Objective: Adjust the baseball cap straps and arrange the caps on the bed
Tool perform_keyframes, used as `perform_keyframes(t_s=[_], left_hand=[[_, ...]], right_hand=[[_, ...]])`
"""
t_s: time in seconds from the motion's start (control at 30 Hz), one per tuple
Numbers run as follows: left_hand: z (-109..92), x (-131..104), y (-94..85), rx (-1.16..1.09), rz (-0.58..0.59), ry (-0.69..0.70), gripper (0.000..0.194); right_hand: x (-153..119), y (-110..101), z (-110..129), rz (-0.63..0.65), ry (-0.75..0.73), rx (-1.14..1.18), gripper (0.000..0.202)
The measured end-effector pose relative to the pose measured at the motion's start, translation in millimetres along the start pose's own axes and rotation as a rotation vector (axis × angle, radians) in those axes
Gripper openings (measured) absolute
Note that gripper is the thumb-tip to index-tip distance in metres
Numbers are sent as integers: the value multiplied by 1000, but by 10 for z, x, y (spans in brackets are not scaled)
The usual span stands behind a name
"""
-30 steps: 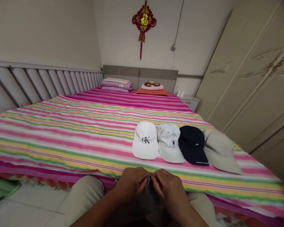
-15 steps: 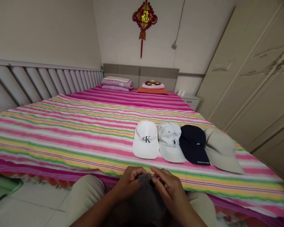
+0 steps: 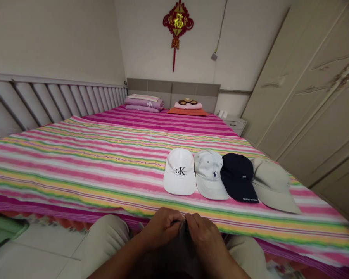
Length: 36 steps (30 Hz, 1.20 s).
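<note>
Between my knees is a dark grey fabric item (image 3: 174,252), its lower part lost in shadow. My left hand (image 3: 164,226) pinches its top edge from the left, and my right hand (image 3: 202,232) grips the same edge from the right, the fingertips of both nearly touching. Past my hands, several caps lie side by side on the striped bedspread (image 3: 90,166): a white cap (image 3: 179,170) with black letters, a pale cap (image 3: 211,174) with a small dark emblem, a navy cap (image 3: 238,176) and a beige cap (image 3: 275,184).
Folded purple bedding (image 3: 144,104) and an orange pillow (image 3: 187,111) lie by the headboard (image 3: 192,93). A railing (image 3: 66,99) runs along the left, a wardrobe (image 3: 305,89) stands right, and a green stool (image 3: 8,230) is at lower left.
My hands have closed in on the dark item's top edge; the grey strip that showed between them is now mostly covered. My right fingers have curled down. The caps have not moved.
</note>
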<state>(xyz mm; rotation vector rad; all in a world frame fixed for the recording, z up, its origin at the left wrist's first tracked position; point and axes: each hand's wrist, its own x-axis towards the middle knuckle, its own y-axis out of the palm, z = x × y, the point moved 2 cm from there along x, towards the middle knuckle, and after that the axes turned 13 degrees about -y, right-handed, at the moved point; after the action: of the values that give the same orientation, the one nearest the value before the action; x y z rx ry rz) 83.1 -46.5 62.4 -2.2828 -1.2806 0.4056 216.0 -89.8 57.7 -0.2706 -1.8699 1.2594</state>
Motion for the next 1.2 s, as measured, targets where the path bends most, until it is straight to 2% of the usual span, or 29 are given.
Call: perform_keyframes(t_s=[0.07, 0.13, 0.2, 0.27, 0.37, 0.53, 0.63, 0.7, 0.87, 0.9, 0.93, 1.0, 1.1, 1.13, 1.2], left_hand=[[0, -1, 10, -75, -3, -37, 21], [16, 4, -2, -157, -35, -98, 22], [40, 13, -18, -235, -23, -145, 24], [63, 26, -26, -297, 15, -170, 24], [94, 42, -20, -342, 47, -185, 24], [135, 55, 26, -377, 106, -194, 24], [153, 57, 44, -368, 108, -208, 24], [149, 50, 51, -381, 90, -209, 24], [98, 19, 54, -442, 79, -107, 20], [99, 18, 55, -453, 86, -107, 20], [107, 22, 56, -469, 89, -119, 20], [142, 38, 62, -512, 95, -160, 18], [208, 65, 89, -556, 149, -189, 19], [228, 70, 98, -554, 165, -186, 19], [254, 71, 107, -536, 164, -177, 20]], right_hand=[[-3, 20, -60, 36, 84, 121, 24], [-7, 6, -120, -10, 134, 255, 19], [-9, -34, -154, -89, 115, 333, 22], [-7, -64, -153, -109, 70, 359, 27], [0, -75, -101, -83, 4, 309, 27], [-14, -48, -9, -108, -95, -3, 29], [-20, -23, -27, -91, -98, 29, 26], [-11, -1, -75, -82, 31, 237, 20], [-9, 149, -138, -93, 714, 1078, 25], [-14, 174, -126, -97, 781, 1166, 25], [-20, 186, -118, -113, 788, 1178, 23], [-30, 168, -111, -142, 627, 1005, 20], [-46, 95, -93, -137, 218, 577, 30], [-52, 78, -88, -117, 121, 475, 31], [-55, 63, -89, -81, 52, 393, 30]])
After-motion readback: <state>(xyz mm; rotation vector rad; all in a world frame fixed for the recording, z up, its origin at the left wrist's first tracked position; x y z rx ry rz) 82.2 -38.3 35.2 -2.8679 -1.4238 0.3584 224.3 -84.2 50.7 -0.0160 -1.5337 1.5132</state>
